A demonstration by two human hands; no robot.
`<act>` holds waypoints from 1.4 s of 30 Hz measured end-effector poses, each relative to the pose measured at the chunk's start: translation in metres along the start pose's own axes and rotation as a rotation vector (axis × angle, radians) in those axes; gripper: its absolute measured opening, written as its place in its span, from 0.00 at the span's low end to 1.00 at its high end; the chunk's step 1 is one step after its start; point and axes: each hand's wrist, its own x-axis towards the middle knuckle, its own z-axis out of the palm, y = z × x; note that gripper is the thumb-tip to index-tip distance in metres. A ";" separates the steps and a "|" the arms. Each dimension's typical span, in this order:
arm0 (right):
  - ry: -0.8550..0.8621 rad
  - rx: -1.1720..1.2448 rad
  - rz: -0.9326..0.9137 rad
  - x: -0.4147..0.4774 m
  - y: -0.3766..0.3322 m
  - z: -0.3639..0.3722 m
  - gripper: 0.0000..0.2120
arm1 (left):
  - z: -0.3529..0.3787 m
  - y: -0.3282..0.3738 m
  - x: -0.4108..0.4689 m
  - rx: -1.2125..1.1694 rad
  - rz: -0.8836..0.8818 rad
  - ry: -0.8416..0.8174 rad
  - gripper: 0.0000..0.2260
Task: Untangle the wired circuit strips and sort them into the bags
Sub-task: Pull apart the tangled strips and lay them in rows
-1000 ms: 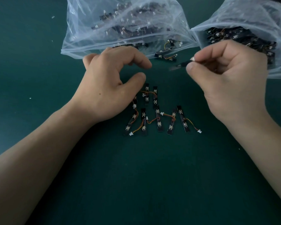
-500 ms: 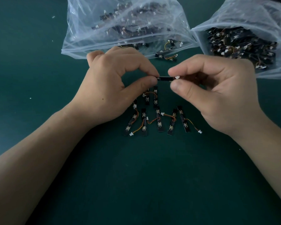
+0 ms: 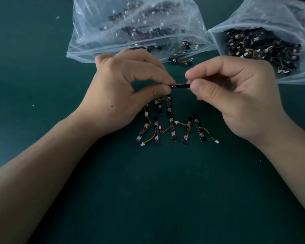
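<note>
1. Two hands meet above the green table (image 3: 148, 199), sharing one small black strip (image 3: 180, 85) that they hold level between them, clear of the surface.
2. The left hand (image 3: 123, 92) pinches the strip's left end between thumb and forefinger, its other fingers curled behind.
3. The right hand (image 3: 236, 99) pinches the right end the same way, forefinger on top and thumb beneath.
4. Just below this double grip, on the person's side, a cluster of wired strips (image 3: 173, 131) lies flat on the table, linked by orange and yellow wires with white plugs.
5. Beyond the grip and to its left sits a clear bag (image 3: 88, 41) with strips inside.
6. A few loose strips (image 3: 180, 61) lie at its mouth, just past the fingertips.
7. Beyond the grip and to its right, a second clear bag (image 3: 271, 13) holds a dense, dark heap of strips and wires.
</note>
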 end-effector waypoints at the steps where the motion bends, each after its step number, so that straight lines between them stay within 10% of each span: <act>1: -0.008 0.030 0.010 0.000 0.000 -0.001 0.07 | 0.000 0.000 0.000 -0.010 0.007 0.001 0.03; 26: -0.008 -0.020 0.064 0.000 0.001 0.001 0.06 | 0.000 0.005 0.000 0.031 -0.024 0.054 0.03; 42: -0.062 -0.506 -0.019 -0.001 -0.002 0.001 0.01 | -0.001 0.008 0.000 0.083 -0.156 -0.019 0.10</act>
